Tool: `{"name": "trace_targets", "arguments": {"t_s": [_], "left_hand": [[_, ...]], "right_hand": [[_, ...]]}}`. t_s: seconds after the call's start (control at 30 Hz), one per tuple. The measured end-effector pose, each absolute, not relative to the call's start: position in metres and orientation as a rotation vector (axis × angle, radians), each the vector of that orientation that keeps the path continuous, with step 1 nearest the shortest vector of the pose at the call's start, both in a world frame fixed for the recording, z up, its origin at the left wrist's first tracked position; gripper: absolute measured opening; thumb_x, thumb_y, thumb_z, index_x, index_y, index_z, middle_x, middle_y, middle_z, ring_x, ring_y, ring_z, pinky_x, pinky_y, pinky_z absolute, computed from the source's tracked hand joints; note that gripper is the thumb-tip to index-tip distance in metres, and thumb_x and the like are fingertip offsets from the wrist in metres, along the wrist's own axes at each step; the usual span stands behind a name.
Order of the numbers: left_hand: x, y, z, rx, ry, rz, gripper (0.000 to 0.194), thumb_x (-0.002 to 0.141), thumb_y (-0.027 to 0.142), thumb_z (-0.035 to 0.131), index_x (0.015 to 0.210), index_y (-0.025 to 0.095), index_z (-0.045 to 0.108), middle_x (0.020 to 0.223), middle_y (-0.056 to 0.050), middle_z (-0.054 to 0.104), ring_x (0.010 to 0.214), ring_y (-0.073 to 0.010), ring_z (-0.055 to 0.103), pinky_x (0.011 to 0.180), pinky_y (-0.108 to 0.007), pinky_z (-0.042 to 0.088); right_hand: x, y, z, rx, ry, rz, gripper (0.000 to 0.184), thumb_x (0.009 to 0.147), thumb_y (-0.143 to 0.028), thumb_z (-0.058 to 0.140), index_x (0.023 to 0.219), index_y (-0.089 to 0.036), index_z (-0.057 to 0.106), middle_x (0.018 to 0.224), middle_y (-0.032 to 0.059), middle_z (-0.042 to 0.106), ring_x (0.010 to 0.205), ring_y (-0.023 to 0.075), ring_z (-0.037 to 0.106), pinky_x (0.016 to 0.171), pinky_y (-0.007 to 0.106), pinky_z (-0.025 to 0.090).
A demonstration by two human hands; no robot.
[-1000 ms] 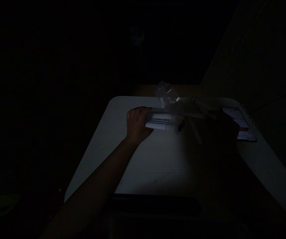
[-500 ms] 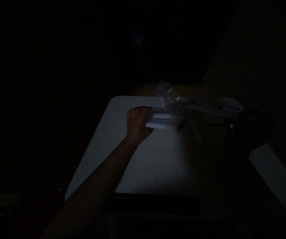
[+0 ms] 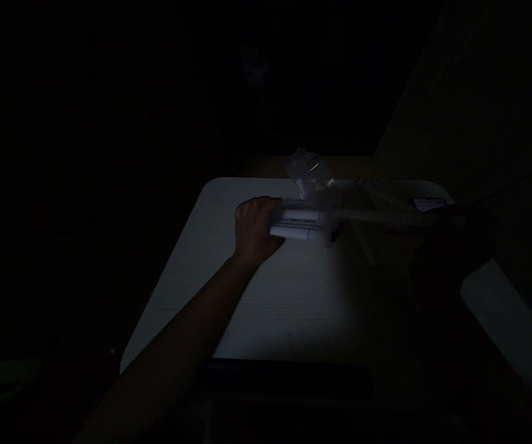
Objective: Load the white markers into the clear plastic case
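The left hand [image 3: 253, 231] is gripping the left end of a clear box [image 3: 305, 223] on the bench [image 3: 294, 302]. The right hand [image 3: 460, 237], right of the box, is sitting in shadow; its grip cannot be made out.

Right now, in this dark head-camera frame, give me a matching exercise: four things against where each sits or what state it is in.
Things:
1. left hand
2. clear plastic flap
3. right hand
4. white table

States:
A. stands tilted up above the clear case
B. in deep shadow at the right, grip unclear
C. curled round the left end of the case
D. lit in the middle, bearing the case

Pairs: 1-C, 2-A, 3-B, 4-D
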State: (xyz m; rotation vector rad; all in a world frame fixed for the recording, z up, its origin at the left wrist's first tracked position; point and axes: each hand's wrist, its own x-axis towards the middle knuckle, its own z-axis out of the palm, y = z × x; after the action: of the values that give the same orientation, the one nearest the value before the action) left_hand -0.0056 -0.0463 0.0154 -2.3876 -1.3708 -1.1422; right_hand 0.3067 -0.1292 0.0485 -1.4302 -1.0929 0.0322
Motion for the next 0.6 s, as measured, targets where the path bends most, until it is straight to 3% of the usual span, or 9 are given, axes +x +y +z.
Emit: {"name": "trace_targets", "arguments": {"t_s": [0.17,0.27,0.43,0.6], "left_hand": [[-0.005,-0.046,0.015,-2.396,-1.379,-1.155,0.063,0.068,0.028,0.068,0.130,0.026,0.057,0.124,-0.009,0.070,0.118,-0.0324,0.061,0.103,-0.048,0.043],[-0.005,-0.046,0.015,-2.407,-1.368,-1.155,0.063,0.068,0.028,0.068,0.130,0.026,0.057,0.125,-0.009,0.069,0.118,-0.0325,0.060,0.104,-0.048,0.042],[-0.005,-0.048,0.018,-2.416,-1.348,-1.153,0.061,0.069,0.027,0.068,0.129,0.025,0.058,0.124,-0.009,0.069,0.117,-0.0320,0.061,0.103,-0.048,0.043],[-0.004,-0.049,0.020,-2.440,-1.412,-1.139,0.061,0.068,0.026,0.068,0.129,0.026,0.059,0.125,-0.009,0.069,0.120,-0.0328,0.060,0.105,-0.049,0.042]], "right_hand": [[0.277,-0.140,0.056,-1.514,-1.240,-0.069,0.030,0.086,-0.050,0.057,0.085,-0.021,0.063,0.077,0.0073,0.065,0.073,0.0207,0.064,0.065,0.034,0.052],[0.268,-0.144,0.057,-1.496,-1.389,-0.039,0.033,0.091,-0.051,0.056,0.090,-0.020,0.069,0.083,0.0086,0.070,0.081,0.0220,0.065,0.070,0.035,0.051],[0.263,-0.143,0.058,-1.486,-1.526,0.061,0.030,0.093,-0.045,0.055,0.101,-0.022,0.073,0.094,0.0083,0.073,0.083,0.0212,0.068,0.071,0.035,0.054],[0.261,-0.140,0.060,-1.495,-1.554,0.138,0.032,0.091,-0.049,0.056,0.102,-0.023,0.071,0.090,0.0079,0.073,0.074,0.0206,0.068,0.067,0.034,0.054]]}}
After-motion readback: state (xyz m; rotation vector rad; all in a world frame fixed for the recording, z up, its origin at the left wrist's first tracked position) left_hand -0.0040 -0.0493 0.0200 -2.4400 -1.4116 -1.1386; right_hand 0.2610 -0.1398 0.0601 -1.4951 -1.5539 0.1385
